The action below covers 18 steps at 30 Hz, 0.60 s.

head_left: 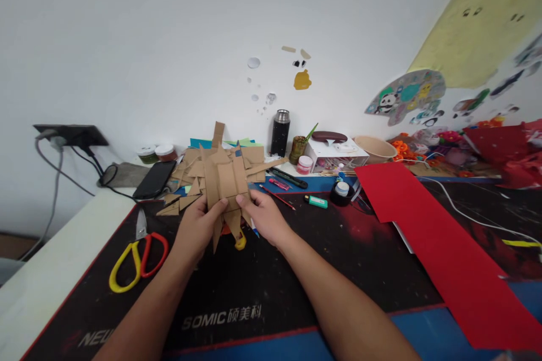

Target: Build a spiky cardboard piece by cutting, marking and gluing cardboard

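Cardboard construction, with strips and points jutting from its upper and lower ends, sits between two hands over the far part of the dark desk mat; whether its lower tips touch the mat cannot be told. The left hand is clamped on its lower left part and the right hand on its lower right, both thumbs pressing the near face close to each other, the other fingers mostly hidden. Just below it, a small yellow object shows, partly covered. Behind lies a heap of cardboard scraps, with a black phone to its left. Scissors with one yellow and one red handle lie on the mat beside the left forearm, blades pointing toward the wall. Right of the cardboard are a red pencil, a dark utility knife and a green-labelled item. A black flask stands upright against the wall, near a bamboo-like cup and a pink jar. Farther right, a long sheet of red paper slants across the mat, well apart from the right hand.
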{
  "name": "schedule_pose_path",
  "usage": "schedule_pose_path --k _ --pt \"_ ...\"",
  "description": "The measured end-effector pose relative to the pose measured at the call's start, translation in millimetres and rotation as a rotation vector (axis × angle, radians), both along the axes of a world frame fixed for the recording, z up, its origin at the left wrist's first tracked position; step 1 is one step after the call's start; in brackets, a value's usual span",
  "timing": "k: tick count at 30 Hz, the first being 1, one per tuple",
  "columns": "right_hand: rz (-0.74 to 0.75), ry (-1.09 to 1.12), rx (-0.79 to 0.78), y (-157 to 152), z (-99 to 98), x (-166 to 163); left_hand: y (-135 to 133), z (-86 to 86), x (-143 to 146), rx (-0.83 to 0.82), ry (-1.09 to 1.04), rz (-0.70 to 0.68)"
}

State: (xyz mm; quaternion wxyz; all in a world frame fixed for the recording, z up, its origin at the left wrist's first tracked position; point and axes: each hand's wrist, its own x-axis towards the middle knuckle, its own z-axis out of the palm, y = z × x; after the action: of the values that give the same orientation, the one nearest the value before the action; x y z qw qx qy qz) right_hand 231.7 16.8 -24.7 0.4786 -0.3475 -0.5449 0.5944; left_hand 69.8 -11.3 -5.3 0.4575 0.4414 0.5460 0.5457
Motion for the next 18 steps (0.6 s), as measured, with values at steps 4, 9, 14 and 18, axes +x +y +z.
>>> schedule_pose_path --k 4,9,14,18 --pt "0.015 -0.039 0.01 -1.9 -1.9 -2.2 2.1 -3.6 -0.2 0.017 0.018 0.007" --pt "-0.023 -0.156 0.067 -2.3 -9.6 -6.3 1.5 -4.7 0.5 0.043 0.115 0.022" --pt "-0.119 -0.248 0.16 -3.3 -13.8 -7.2 -1.8 -5.5 5.0 0.078 0.221 0.045" --pt "-0.13 -0.341 0.174 -4.7 -12.3 -6.3 -2.8 -5.6 6.8 0.062 0.239 0.015"
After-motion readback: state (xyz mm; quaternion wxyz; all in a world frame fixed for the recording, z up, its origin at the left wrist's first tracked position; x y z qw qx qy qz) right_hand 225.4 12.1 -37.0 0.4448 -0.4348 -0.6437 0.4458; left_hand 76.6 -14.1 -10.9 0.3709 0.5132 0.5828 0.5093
